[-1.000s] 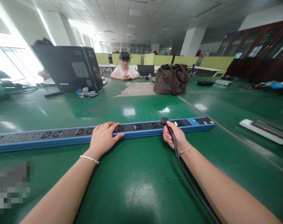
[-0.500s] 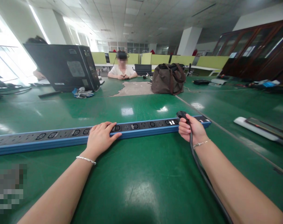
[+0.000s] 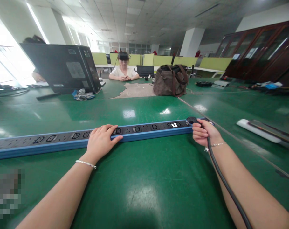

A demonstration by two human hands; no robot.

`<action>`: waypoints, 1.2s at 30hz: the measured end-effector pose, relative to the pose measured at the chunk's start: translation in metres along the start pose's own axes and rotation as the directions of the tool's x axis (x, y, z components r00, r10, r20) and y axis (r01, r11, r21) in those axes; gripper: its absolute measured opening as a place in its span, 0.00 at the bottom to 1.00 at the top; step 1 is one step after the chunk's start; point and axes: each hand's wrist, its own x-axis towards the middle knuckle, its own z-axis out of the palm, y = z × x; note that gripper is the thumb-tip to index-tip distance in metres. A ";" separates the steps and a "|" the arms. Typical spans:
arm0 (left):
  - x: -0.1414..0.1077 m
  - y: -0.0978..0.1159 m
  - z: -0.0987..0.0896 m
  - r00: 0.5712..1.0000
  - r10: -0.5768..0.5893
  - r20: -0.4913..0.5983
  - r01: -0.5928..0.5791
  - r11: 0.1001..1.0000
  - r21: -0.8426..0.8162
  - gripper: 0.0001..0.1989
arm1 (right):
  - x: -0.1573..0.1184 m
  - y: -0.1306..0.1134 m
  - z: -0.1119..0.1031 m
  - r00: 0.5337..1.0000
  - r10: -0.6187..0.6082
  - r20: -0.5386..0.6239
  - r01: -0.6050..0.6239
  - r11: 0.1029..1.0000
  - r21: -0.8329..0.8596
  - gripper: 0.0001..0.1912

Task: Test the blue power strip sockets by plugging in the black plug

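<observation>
A long blue power strip (image 3: 144, 135) with a row of black sockets lies across the green table. My left hand (image 3: 101, 137) holds it near its middle, fingers laid over the top and thumb along the near side. In my right hand (image 3: 205, 132) is a black power plug (image 3: 192, 120), gripped between closed fingers at the strip's right end. Metal prongs show at its left side, and whether it touches the strip I cannot tell. From the plug a thick black cord (image 3: 226, 184) runs down along my right forearm.
A black computer case (image 3: 60, 68) stands back left beside work gloves (image 3: 82, 94). A brown bag (image 3: 170, 81) sits at the back, near a seated person (image 3: 124, 68) across the table. To the right lies a long white bar (image 3: 257, 130). Another person's hand (image 3: 38, 76) shows far left.
My right hand has moved right along the strip with the plug, to its right end. My left hand stays in place on the strip. The view has shifted slightly.
</observation>
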 end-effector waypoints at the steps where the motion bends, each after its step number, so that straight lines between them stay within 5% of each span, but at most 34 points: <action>1: 0.000 0.000 0.000 1.000 -0.001 -0.001 0.001 1.000 0.000 0.30 | 0.000 0.000 0.001 1.000 0.007 0.000 -0.007 1.000 -0.003 0.20; 14: 0.000 0.000 0.000 1.000 -0.006 -0.004 0.006 1.000 -0.025 0.30 | 0.007 -0.004 0.009 0.971 0.214 -0.104 -0.221 0.973 -0.070 0.20; 36: 0.000 0.001 -0.001 1.000 -0.016 0.004 0.016 0.999 -0.032 0.29 | 0.010 -0.009 0.010 0.948 0.277 -0.158 -0.306 0.930 -0.202 0.19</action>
